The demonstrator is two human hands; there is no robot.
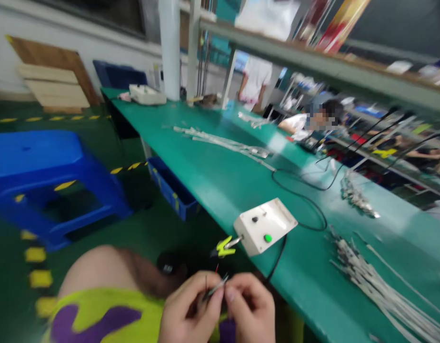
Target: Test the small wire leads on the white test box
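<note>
My left hand (189,309) and my right hand (251,305) meet low in the view, in front of the table edge. Thumbs and fingers of both are pinched together on a thin wired cable end (220,285). A red strand and dark strands poke up from it; the picture is blurred, and the rest of the cable is hidden by the fingers. Just beyond my hands, a yellow-green clip (225,247) sticks out from a white box (266,224) with a green button and a black knob, at the edge of the green table (220,186).
Bundles of pale cables (380,286) lie at the right, with another bundle (220,142) farther back. A black cord (322,209) loops behind the box. A blue stool (45,171) and a blue bin (173,190) stand left. Another person (305,123) sits across the table; someone else stands behind.
</note>
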